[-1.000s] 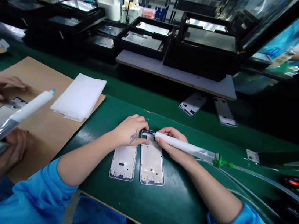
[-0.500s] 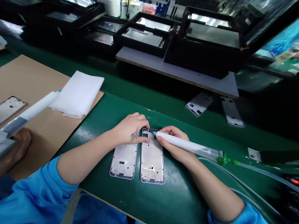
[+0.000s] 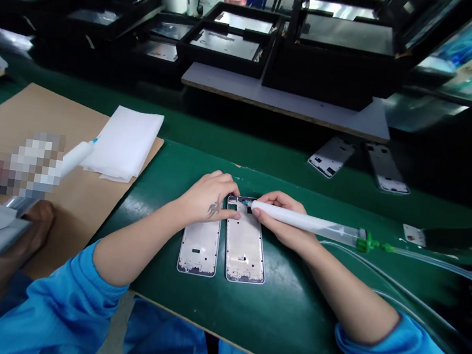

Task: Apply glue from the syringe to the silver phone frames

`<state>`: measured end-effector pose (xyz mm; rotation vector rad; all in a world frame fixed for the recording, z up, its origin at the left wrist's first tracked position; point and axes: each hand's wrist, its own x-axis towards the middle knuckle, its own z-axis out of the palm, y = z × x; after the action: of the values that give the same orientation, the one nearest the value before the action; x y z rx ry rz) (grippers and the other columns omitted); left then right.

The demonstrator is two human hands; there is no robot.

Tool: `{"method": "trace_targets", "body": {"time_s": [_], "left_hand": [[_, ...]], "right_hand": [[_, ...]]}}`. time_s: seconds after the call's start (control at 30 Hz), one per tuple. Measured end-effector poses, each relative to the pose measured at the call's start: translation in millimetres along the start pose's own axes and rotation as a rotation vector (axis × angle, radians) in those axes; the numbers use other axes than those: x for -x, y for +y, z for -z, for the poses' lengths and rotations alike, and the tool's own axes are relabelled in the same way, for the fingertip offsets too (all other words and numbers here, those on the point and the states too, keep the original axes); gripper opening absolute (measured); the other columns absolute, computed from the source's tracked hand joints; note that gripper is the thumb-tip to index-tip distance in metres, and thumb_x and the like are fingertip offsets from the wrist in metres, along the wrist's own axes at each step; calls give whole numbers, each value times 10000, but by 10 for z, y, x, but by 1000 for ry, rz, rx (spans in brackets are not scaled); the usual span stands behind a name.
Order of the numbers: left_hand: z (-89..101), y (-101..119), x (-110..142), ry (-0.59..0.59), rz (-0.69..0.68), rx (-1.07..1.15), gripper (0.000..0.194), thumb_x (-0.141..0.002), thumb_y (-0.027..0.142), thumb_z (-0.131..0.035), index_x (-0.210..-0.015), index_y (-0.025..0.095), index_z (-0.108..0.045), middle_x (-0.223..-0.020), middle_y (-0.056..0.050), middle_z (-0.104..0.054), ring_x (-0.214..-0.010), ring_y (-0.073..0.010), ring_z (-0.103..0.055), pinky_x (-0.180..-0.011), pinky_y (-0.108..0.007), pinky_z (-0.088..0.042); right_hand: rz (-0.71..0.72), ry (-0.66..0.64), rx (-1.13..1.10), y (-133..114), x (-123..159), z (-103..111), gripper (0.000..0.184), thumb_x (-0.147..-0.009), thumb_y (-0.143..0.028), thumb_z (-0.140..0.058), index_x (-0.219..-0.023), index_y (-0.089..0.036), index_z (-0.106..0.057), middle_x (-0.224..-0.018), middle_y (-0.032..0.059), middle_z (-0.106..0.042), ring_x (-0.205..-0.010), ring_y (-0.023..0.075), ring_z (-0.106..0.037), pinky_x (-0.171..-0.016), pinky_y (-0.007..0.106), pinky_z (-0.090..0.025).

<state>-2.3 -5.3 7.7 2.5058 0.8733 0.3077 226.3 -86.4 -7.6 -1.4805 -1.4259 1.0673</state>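
Observation:
Two silver metal phone mid-frames lie side by side on the green bench mat (image 3: 284,330). My left hand (image 3: 210,200) rests across the top of the right-hand frame (image 3: 244,248), its fingertips touching the frame's upper end. The left-hand frame (image 3: 198,251) sits just below my wrist. My right hand (image 3: 283,219) grips a white dispensing syringe (image 3: 304,222), and its blue tip is at the frame's top opening. The tip's exact contact point is too small to tell.
A co-worker's hand (image 3: 32,236) and a second syringe (image 3: 74,159) are on brown cardboard (image 3: 76,219) at left, partly behind a pixelated patch. White sheets (image 3: 124,144) lie nearby. A clear tube (image 3: 424,273) trails right. Black trays (image 3: 228,44) stand at the back.
The whole view has shifted slightly as my head moved, while my hands stay on the frame. The co-worker's syringe and hand have shifted at left, and the frame on the cardboard is no longer visible.

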Motion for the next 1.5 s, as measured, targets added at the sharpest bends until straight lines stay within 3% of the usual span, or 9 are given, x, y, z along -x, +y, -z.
{"method": "trace_targets", "body": {"time_s": [0.5,0.97,1.5], "left_hand": [[3,-2,5,10,-13,14,460,-810,569,-792,-1063,197,-694,-1061,-59,-669,-989,-245,-586,-901,-389,-464],[8,-19,-1,11,-32,8,503,-829,634,-744,-1077,200,-691,-1043,-57,-665,-975,-242,-577,-899,-395,-466],[46,3,-20,-38,22,-3,514,-795,620,-777,-1080,199,-701,-1053,-62,-673,-992,-261,-574,-889,-413,-467]], "right_hand": [[-48,30,-32,5,13,12,289,-751,-464,-832,-819,-245,-656,-754,34,-690,-619,183,-588,-544,303,-425],[-57,39,-80,66,-2,14,329,-768,-518,-828,-811,-255,-634,-746,54,-721,-619,213,-639,-576,365,-539],[-27,60,-90,50,-25,-15,311,-779,-478,-815,-834,-220,-651,-752,49,-713,-632,188,-634,-567,317,-514]]}}
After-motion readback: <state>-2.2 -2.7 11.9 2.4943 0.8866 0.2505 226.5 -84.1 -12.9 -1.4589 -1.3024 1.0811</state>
